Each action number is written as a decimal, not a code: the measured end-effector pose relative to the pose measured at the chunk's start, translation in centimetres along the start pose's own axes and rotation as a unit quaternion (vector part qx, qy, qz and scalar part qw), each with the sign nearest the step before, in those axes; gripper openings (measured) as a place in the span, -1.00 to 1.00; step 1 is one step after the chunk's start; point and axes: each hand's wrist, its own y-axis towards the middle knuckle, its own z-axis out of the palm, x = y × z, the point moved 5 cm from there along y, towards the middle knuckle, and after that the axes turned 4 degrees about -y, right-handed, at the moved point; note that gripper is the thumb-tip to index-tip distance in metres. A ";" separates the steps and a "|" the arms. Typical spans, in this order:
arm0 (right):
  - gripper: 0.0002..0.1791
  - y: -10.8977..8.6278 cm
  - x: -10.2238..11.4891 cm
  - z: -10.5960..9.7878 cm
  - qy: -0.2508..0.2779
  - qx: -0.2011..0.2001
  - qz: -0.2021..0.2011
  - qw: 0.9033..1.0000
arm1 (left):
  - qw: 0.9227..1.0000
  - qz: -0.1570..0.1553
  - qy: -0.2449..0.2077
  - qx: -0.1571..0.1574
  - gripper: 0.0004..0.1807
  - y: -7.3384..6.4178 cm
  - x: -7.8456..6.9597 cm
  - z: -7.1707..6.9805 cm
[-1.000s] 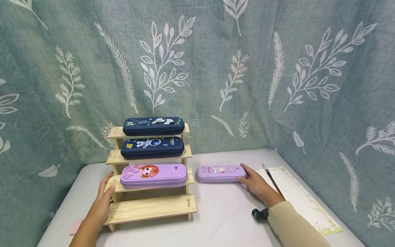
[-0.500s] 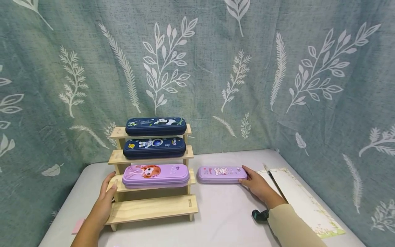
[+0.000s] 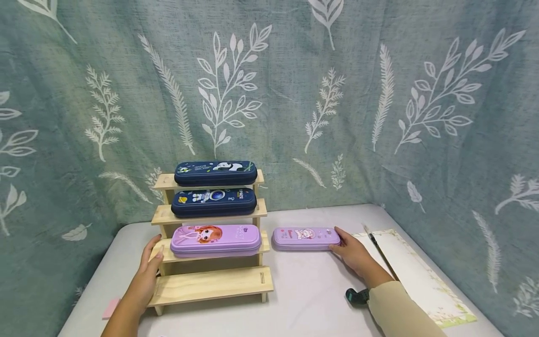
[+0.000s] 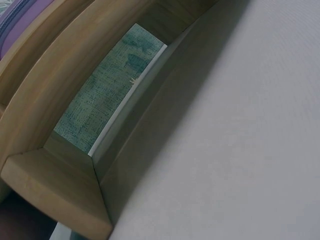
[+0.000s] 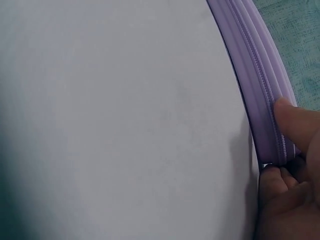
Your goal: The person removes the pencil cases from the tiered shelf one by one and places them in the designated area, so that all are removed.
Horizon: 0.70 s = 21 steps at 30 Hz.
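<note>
A stepped wooden rack stands left of centre in the head view. My left hand grips its left side, thumb on the end of the second step from the bottom. My right hand holds the right end of a light purple pencil case with a small cartoon figure on its lid. That case lies on the table, right of the rack. In the right wrist view the thumb presses the case's zipped side, while the fingers curl around its end. Most of the left hand is out of the left wrist view.
On the rack sit a panda pencil case, a space pencil case and a purple pencil case with a girl. A brush lies on bordered paper. Near the right forearm is a dark object; a pink pad lies at left.
The whole head view has shifted slightly, so everything appears a little further right. Both hands keep their places on the rack and the pencil case.
</note>
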 end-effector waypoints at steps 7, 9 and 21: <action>-0.09 0.3 0.2 0.2 0.005 -0.009 0.002 1.000 | 1.000 0.001 0.012 -0.001 -0.34 0.3 0.0 -0.2; -0.08 0.2 0.4 0.2 0.004 -0.019 0.016 1.000 | 1.000 0.002 0.011 0.001 -0.35 0.2 0.0 -0.1; -0.03 -2.8 6.0 1.0 -0.061 -0.096 0.018 0.993 | 1.000 -0.007 0.015 0.002 -0.34 0.0 0.3 0.0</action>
